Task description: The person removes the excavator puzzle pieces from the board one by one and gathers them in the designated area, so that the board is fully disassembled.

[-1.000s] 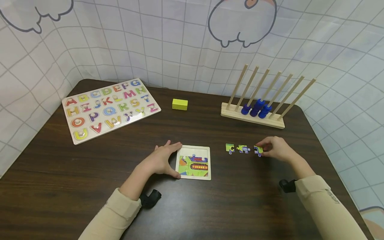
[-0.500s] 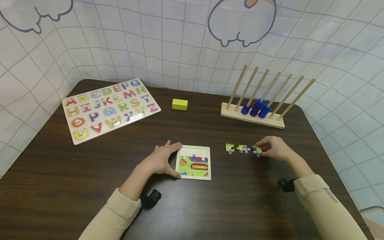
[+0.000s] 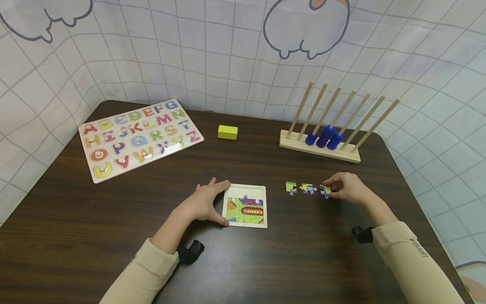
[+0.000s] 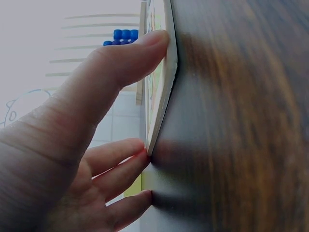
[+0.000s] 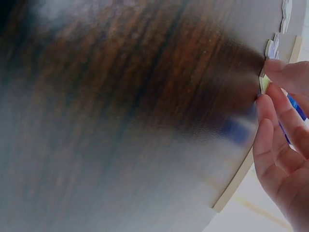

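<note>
A square wooden puzzle board [image 3: 264, 190] lies flat on the dark table, partly filled with colourful jigsaw pieces in its lower part; its upper part is bare. My left hand [image 3: 201, 202] grips its left side, thumb at the near corner and a finger at the far corner. In the left wrist view the thumb [image 4: 152, 41] rests against the board's edge. To the right, my right hand [image 3: 350, 188] pinches a green and purple jigsaw piece [image 3: 325, 191] at table level, fingers partly hiding it. Two loose jigsaw pieces, one green [image 3: 290, 186] and one green-purple [image 3: 307, 188], lie left of it in a row.
An alphabet peg board [image 3: 140, 139] lies at the back left. A yellow block [image 3: 228, 132] sits at the back middle. At the back right stands a wooden peg rack [image 3: 319, 151] with tall rods and blue beads. A gridded curtain [image 3: 228, 55] hangs behind the table.
My right hand has shifted slightly left with the pinched jigsaw piece, nearer the two loose ones, then stayed there. My left hand and the puzzle board have kept their place.
</note>
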`<state>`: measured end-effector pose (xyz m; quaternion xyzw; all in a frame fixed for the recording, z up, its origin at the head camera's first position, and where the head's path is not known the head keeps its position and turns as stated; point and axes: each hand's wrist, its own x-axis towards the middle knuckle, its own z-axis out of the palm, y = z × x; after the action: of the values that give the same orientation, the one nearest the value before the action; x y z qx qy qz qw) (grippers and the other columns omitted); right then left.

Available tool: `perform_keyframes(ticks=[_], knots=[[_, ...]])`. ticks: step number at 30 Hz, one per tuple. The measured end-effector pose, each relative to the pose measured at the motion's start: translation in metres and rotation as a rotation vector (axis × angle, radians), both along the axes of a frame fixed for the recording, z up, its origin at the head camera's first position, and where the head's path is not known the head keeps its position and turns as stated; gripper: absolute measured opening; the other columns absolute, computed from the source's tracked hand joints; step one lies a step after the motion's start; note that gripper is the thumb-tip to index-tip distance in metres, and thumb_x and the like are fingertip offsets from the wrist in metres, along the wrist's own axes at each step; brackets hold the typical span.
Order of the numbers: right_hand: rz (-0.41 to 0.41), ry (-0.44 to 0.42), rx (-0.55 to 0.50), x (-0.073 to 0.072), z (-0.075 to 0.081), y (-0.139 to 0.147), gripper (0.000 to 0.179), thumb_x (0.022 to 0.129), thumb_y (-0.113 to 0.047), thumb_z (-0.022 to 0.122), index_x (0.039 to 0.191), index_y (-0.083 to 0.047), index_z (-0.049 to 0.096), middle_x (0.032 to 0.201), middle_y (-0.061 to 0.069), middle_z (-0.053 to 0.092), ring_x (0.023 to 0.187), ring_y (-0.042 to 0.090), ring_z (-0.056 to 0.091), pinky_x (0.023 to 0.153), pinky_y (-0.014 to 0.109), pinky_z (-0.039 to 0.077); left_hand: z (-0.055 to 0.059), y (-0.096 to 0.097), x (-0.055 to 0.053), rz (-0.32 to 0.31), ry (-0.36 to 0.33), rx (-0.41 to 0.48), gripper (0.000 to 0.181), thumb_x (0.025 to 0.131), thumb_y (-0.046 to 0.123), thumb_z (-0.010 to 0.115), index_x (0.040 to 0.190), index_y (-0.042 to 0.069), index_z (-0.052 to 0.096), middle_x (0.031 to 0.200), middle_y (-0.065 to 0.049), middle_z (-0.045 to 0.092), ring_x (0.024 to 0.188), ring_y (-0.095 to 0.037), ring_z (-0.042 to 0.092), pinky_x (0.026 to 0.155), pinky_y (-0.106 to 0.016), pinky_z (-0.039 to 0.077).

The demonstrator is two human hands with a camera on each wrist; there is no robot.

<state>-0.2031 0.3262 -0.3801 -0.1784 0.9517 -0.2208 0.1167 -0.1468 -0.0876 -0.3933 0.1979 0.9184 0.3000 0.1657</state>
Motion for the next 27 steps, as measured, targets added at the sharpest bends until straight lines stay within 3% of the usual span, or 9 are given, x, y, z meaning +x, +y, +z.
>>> perform_keyframes(ticks=[11,20,27], knots=[[0.009,0.031,-0.025,0.003,0.002,0.001,0.030,0.072,0.003,0.071,0.102,0.005,0.066,0.096,0.018,0.064,0.082,0.029,0.062,0.067,0.039,0.052,0.001,0.000,0.001,0.005,-0.002,0.012,0.099,0.058,0.031,0.087,0.140,0.006,0.037,0.145,-0.005,0.033,0.137,-0.031,0.013,0.104,-0.060,0.008],[-0.001,0.029,-0.084,0.009,0.006,-0.004,0.032,0.076,-0.006,0.073,0.106,0.003,0.065,0.099,0.016,0.065,0.080,0.024,0.063,0.062,0.027,0.050,0.001,0.001,-0.001,0.013,-0.001,0.000,0.100,0.058,0.032,0.087,0.140,0.006,0.036,0.146,-0.006,0.032,0.137,-0.033,0.015,0.104,-0.059,0.009],[0.007,0.036,-0.118,0.012,0.009,-0.013,0.034,0.079,-0.011,0.072,0.108,0.003,0.064,0.103,0.017,0.064,0.080,0.022,0.062,0.065,0.028,0.051,0.002,0.002,-0.003,0.013,-0.005,-0.017,0.100,0.059,0.031,0.087,0.140,0.005,0.035,0.146,-0.007,0.031,0.136,-0.033,0.015,0.105,-0.058,0.010]])
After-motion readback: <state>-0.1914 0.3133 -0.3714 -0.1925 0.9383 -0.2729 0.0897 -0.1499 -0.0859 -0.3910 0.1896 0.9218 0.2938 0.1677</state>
